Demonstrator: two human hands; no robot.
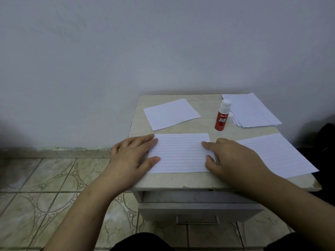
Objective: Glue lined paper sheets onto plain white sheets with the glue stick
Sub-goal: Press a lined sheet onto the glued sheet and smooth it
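Small cabinet top point(181, 180) against plain wall, tiled floor left. Lined sheet point(180, 153) at front edge, centre. My left hand point(133, 155) flat on its left margin, right hand point(233, 160) flat on right margin, fingers straight, gripping nothing; judged pressing to seat sheet. Glue stick point(222, 116) upright behind, within reach. Plain sheet point(171, 114) rear left; stack point(252, 110) rear right corner; another lined sheet point(277, 154) right edge.

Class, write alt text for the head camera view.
Two hands, left hand and right hand, press a lined sheet flat on a small table. Behind stand an upright glue stick, a plain sheet and more paper.
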